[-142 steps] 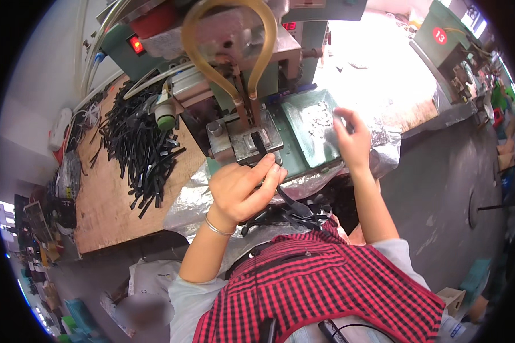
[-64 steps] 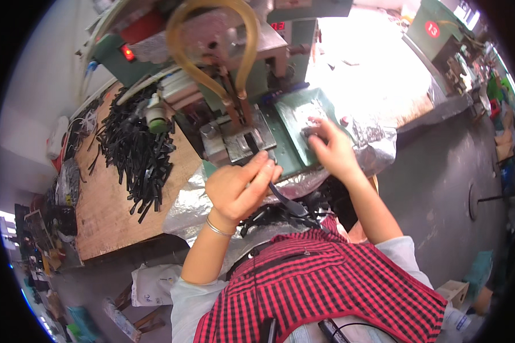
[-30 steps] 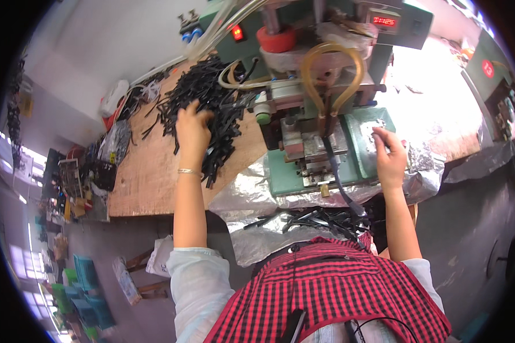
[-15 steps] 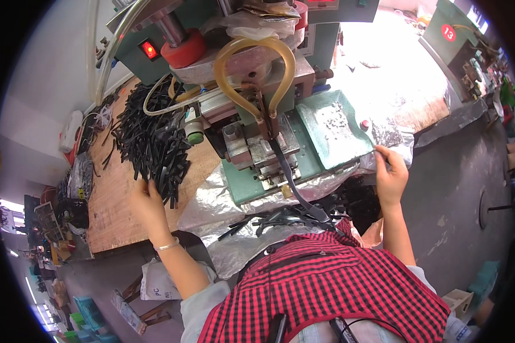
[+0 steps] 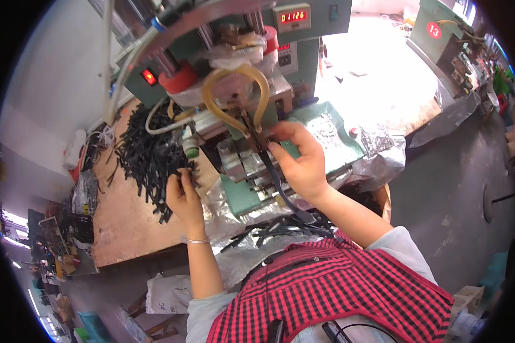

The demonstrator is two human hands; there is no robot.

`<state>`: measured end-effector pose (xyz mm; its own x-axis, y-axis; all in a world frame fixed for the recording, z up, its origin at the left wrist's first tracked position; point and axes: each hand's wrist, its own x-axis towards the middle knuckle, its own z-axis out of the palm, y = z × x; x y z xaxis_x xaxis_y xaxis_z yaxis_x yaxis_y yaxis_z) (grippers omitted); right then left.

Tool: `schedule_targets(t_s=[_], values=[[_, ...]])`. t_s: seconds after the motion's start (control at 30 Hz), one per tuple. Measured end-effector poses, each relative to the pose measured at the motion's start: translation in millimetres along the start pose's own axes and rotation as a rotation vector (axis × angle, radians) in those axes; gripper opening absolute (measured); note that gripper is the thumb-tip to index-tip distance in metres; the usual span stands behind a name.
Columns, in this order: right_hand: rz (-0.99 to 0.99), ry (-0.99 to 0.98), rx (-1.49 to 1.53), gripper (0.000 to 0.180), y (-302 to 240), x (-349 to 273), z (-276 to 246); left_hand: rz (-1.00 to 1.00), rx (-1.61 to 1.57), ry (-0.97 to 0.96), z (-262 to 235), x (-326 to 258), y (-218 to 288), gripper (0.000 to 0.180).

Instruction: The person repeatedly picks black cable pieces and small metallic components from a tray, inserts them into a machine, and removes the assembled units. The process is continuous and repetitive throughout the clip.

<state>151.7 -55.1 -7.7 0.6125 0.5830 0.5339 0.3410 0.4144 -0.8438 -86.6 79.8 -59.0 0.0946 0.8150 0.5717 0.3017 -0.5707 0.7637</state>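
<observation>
Strap (image 5: 278, 182): drooping from press (image 5: 280, 88) past tabletop's (image 5: 126, 223) near edge
Right hand (image 5: 304, 163): by strap's upper end
Left hand (image 5: 185, 199): at black strip pile (image 5: 150, 150)
Fingers: narrow; whether gripping anything, cannot tell

Long black strap (image 5: 280, 186), gently curved, slopes down from machine (image 5: 309, 63), broader end lowest. Slim black strips (image 5: 149, 154) lie in loose, tangled heap on wooden table (image 5: 123, 214), left of machine.

Relative to yellow tube loop (image 5: 243, 70): red digits on counter display (image 5: 293, 17), upper right; smaller ones on panel (image 5: 286, 62) beneath; white number on round red sign (image 5: 434, 30), far right; dark letters on white sack (image 5: 169, 294), lower left.
</observation>
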Motion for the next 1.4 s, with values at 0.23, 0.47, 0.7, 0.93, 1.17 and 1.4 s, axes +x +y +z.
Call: schedule_targets(t_s=[0.23,0.47,0.7,0.93,1.17,1.4], values=[[0.194,-0.105,0.12,0.048,-34,5,4,0.514,-0.281,0.035,-1,-8,123,0.009],[0.222,-0.332,0.071,0.051,-44,12,-28,1.013,0.054,-0.301,34,-25,136,0.026],[0.129,0.158,-0.53,0.034,85,11,-126,1.015,-0.035,-0.265,62,-29,120,0.03],[0.079,-0.125,-0.919,0.013,61,-17,-105,0.991,-0.032,-0.27,58,-29,118,0.029],[-0.133,-0.134,-1.106,0.013,73,-20,-99,0.663,-0.059,-0.314,27,-70,125,0.044],[-0.245,-0.029,-0.885,0.01,59,-11,-104,0.525,0.386,0.187,-72,-19,104,0.015]])
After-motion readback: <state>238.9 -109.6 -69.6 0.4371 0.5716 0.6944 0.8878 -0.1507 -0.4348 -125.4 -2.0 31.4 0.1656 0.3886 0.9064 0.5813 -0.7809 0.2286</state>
